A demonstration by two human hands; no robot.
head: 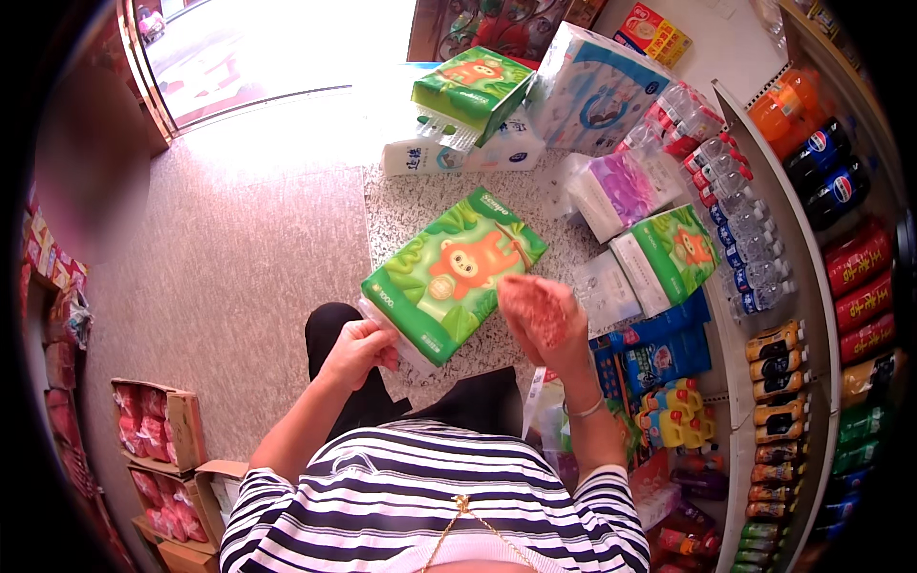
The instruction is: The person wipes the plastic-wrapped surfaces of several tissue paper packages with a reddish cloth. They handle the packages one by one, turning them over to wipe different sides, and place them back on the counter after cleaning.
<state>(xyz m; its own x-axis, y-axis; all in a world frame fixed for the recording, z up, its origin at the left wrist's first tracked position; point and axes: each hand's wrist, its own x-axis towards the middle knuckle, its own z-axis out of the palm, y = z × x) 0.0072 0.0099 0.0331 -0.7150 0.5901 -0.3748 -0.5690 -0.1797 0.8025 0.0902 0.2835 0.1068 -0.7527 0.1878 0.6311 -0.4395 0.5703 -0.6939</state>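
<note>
A green tissue pack [458,268] with an orange cartoon monkey is tilted in front of me. My left hand [362,347] pinches the clear plastic wrap at its near lower corner. In my right hand [555,336] is a bunched reddish cloth [541,308], beside the pack's right edge; whether it touches the pack I cannot tell. Farther off, another green tissue pack [473,79] lies on a white-and-blue tissue pack [458,150]. To the right are a purple-flowered tissue pack [623,186] and a third green pack [673,254].
Shelves of bottled drinks [777,401] run along the right side. Shrink-wrapped water bottles [745,236] stand nearer the packs. A large tissue bundle [598,93] leans at the back. Cardboard boxes [190,430] with red packets sit at left, and a bright doorway [265,50] opens at upper left.
</note>
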